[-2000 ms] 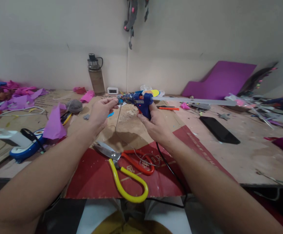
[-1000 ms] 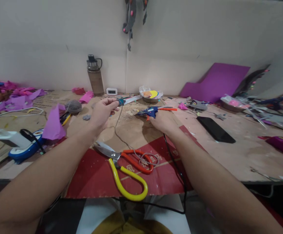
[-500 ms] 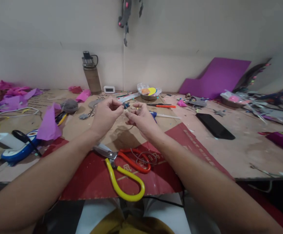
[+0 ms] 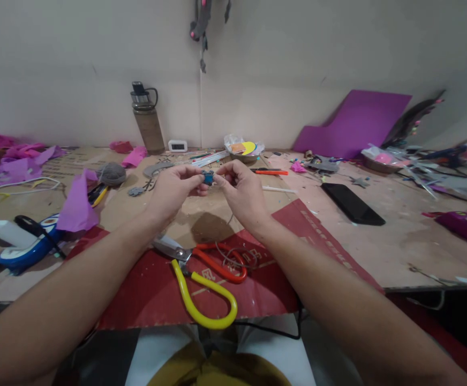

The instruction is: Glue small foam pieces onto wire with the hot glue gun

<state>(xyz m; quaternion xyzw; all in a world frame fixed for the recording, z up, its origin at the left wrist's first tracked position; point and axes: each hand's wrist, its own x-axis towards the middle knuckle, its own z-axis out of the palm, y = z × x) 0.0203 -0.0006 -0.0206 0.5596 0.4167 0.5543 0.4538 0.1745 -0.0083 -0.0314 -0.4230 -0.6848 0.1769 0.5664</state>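
Note:
Over the middle of the table, my left hand [image 4: 176, 190] pinches a small blue piece [image 4: 208, 177] between thumb and fingertips. My right hand [image 4: 245, 190] is closed in a pinch at the right edge of that piece; what lies in its fingertips is too small to make out. A thin pale cord [image 4: 230, 219] hangs below the right hand and leads to loose loops over the scissors. These large scissors [image 4: 184, 256], with one red and one yellow handle, lie partly open on red printed cardboard [image 4: 137, 300] beneath my forearms.
A tilted-looking bottle [image 4: 148, 128] and a small white clock [image 4: 178, 146] stand at the back. Grey yarn [image 4: 112, 173] and purple scraps [image 4: 76, 206] lie left. On the right are a black phone [image 4: 352, 203], a purple sheet [image 4: 354, 126] and a dish of small parts [image 4: 382, 161].
My right hand has come closer to the left, its fingertips now at the blue piece. More of the blue piece shows. The whole view has shifted slightly.

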